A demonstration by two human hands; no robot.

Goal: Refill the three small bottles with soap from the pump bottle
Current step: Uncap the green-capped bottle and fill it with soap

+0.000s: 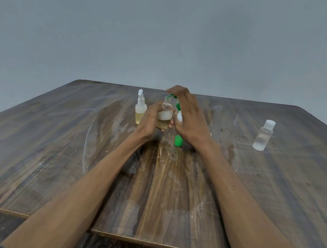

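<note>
Holding a small bottle (pixel 165 115) at the centre of the frame, my left hand (pixel 151 120) has its fingers curled round the body, with fingertips showing past its right side. This bottle is uncapped, with yellowish soap at the bottom and white foam above it. My right hand (pixel 190 114) is just right of it, wrapped over the pump bottle (pixel 179 113), of which I see only a white patch and green parts near the top; a green spout reaches toward the open neck. How my right fingers lie on the pump head I cannot tell exactly, though they bend down over it.

Below my hands, a green cap (pixel 178 141) stands on the table (pixel 55 142). Left of my left hand stands a second bottle (pixel 140 109) with a white flip cap open and yellow soap in the lower part. Far right stands a third bottle (pixel 263 137), clear, its white cap on.
</note>
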